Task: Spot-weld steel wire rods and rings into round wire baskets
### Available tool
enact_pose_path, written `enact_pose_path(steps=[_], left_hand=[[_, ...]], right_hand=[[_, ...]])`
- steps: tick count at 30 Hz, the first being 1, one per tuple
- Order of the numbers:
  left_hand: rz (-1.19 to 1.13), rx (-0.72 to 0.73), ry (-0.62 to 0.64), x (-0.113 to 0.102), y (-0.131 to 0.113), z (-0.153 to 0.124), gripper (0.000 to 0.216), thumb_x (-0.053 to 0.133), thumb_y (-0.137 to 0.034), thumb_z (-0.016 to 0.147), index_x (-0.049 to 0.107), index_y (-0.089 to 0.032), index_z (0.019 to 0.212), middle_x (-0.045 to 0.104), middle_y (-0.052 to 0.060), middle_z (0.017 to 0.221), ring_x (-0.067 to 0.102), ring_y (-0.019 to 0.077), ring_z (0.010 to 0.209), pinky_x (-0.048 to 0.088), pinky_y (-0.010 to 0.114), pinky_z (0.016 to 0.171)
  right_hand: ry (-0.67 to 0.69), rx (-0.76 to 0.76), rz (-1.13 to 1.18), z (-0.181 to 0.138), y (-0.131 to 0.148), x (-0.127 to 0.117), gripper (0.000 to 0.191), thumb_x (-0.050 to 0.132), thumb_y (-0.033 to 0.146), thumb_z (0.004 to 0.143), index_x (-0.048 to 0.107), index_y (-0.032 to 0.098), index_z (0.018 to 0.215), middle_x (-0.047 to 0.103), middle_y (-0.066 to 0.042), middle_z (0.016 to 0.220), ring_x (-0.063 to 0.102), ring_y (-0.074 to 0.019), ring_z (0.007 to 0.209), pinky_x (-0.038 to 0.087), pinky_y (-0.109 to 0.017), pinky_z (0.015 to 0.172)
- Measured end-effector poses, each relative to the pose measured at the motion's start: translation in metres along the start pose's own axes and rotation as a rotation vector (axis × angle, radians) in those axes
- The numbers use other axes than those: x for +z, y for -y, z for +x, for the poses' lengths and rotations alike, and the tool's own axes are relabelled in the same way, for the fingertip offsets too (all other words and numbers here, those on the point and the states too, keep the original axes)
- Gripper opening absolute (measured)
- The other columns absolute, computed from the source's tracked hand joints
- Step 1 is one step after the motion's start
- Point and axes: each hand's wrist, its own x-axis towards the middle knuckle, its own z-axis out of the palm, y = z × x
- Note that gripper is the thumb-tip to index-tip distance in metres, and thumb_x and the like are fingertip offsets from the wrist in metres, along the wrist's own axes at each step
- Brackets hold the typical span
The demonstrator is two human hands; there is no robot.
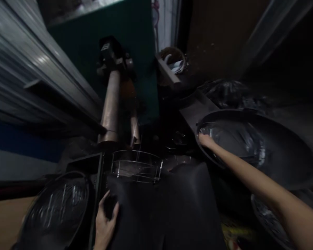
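Observation:
My right hand (207, 140) reaches across to the near-left side of a large dark round tub (281, 146). Its fingers are closed at the edge of shiny clear plastic (232, 139) inside the tub, and the plastic bunches around the fingertips. Low in the view, my left hand (105, 222) is beside my dark-clothed lap (167, 205). Its thumb and fingers are curved and apart, with only dark space visible between them. A round wire rack (137, 166) stands just ahead of my knees. Dim light hides much detail.
A green machine (143, 69) with a pale metal cylinder (111, 107) and a dark bar jutting left stands ahead. At lower left is a plastic-covered tub (59, 205). A basket (173, 57) sits behind. Another plastic-lined container (270, 218) lies under my right forearm.

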Motion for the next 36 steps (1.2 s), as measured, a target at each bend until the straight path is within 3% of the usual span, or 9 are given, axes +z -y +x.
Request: enact_pose_path(steps=[3,5,8,11,15,19,23,26,36], left_hand=[[-0.005,0.257,-0.038,-0.017,-0.024,0.032,0.063,0.062,-0.035,0.080,0.036,-0.022,0.135,0.053,0.012,0.126,0.054,0.0275,0.117,0.044,0.049,0.101],[0.005,0.460,-0.018,-0.029,-0.045,0.061,0.081,0.067,-0.031,0.076,0.021,-0.024,0.143,0.042,0.014,0.138,0.045,0.0290,0.126,0.040,0.050,0.104],[0.036,0.681,0.105,-0.034,-0.076,0.102,0.104,0.073,-0.032,0.071,0.002,-0.024,0.146,0.027,0.018,0.147,0.030,0.0335,0.136,0.032,0.054,0.107],[-0.041,0.765,0.248,-0.021,-0.096,0.130,0.110,0.074,-0.032,0.068,-0.004,-0.023,0.146,0.029,0.020,0.145,0.030,0.0351,0.134,0.028,0.056,0.108],[-0.268,0.753,0.229,0.007,-0.104,0.139,0.093,0.064,-0.024,0.074,0.002,-0.024,0.144,0.051,0.009,0.113,0.050,0.0247,0.112,0.033,0.050,0.102],[-0.495,0.683,0.100,0.021,-0.098,0.133,0.086,0.062,-0.021,0.071,0.010,-0.025,0.140,0.048,0.001,0.093,0.053,0.0169,0.090,0.040,0.043,0.094],[-0.582,0.709,0.044,0.023,-0.087,0.131,0.086,0.062,-0.021,0.069,0.011,-0.028,0.139,0.048,0.000,0.095,0.052,0.0164,0.087,0.042,0.041,0.090],[-0.605,0.739,0.037,0.024,-0.082,0.134,0.087,0.062,-0.020,0.069,0.011,-0.027,0.139,0.047,0.001,0.094,0.052,0.0163,0.086,0.043,0.040,0.089],[-0.712,0.674,0.033,0.032,-0.076,0.141,0.085,0.063,-0.025,0.071,0.012,-0.024,0.138,0.049,0.002,0.093,0.052,0.0167,0.085,0.043,0.038,0.084]], right_hand=[[-0.128,0.128,-0.014,-0.002,0.009,-0.023,0.035,0.041,0.024,0.091,0.050,0.005,0.120,0.061,-0.031,0.093,0.061,-0.0387,0.091,0.042,-0.048,0.075],[-0.235,0.124,0.002,-0.010,0.024,-0.044,0.042,0.031,0.029,0.094,0.039,0.010,0.130,0.058,-0.030,0.104,0.057,-0.0411,0.101,0.040,-0.050,0.080],[-0.370,-0.015,0.172,-0.034,0.061,-0.068,0.037,0.031,0.043,0.093,0.045,0.025,0.121,0.059,-0.021,0.103,0.054,-0.0380,0.103,0.041,-0.047,0.080],[-0.287,-0.206,0.574,-0.070,0.113,-0.071,0.025,0.050,0.049,0.084,0.052,0.031,0.102,0.058,-0.010,0.085,0.058,-0.0273,0.079,0.045,-0.038,0.062],[0.052,-0.294,0.937,-0.110,0.182,-0.041,0.034,0.067,0.048,0.072,0.053,0.023,0.089,0.055,-0.001,0.067,0.045,-0.0107,0.047,0.033,-0.023,0.039],[0.185,-0.316,1.031,-0.126,0.227,-0.005,0.042,0.061,0.057,0.074,0.044,0.021,0.088,0.052,0.006,0.055,0.038,-0.0068,0.036,0.026,-0.018,0.032],[0.230,-0.381,1.069,-0.130,0.247,0.017,0.046,0.065,0.057,0.071,0.045,0.022,0.093,0.047,0.008,0.050,0.039,-0.0073,0.036,0.026,-0.018,0.033],[0.212,-0.409,1.064,-0.129,0.253,0.026,0.041,0.067,0.054,0.070,0.046,0.022,0.085,0.043,0.009,0.048,0.039,-0.0077,0.039,0.029,-0.019,0.035],[0.166,-0.328,1.080,-0.127,0.262,0.030,0.039,0.071,0.046,0.063,0.044,0.023,0.078,0.044,0.009,0.050,0.040,-0.0073,0.040,0.032,-0.020,0.037]])
